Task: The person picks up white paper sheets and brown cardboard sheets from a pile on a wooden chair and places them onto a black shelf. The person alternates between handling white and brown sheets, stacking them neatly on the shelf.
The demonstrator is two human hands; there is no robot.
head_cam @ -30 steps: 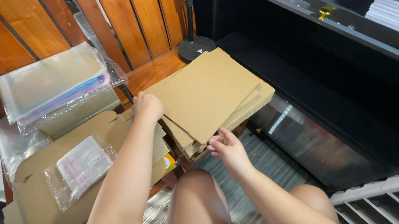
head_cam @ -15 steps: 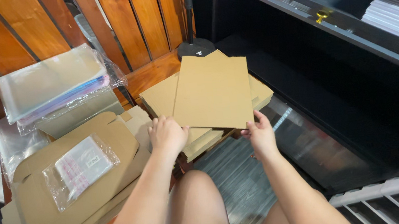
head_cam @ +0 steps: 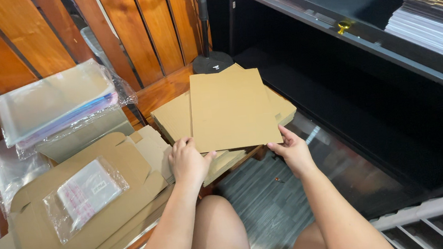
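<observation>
My arms come in from the bottom of the frame bare all the way up, with no sleeve reaching into view. My left hand [head_cam: 188,163], at lower centre, carries no ring, watch or glove that I can see; its nails are short and plain. My right hand [head_cam: 291,153], a little to the right of centre, is just as bare at fingers and wrist. Both my knees show at the bottom edge, uncovered, with no cloth in sight.
</observation>
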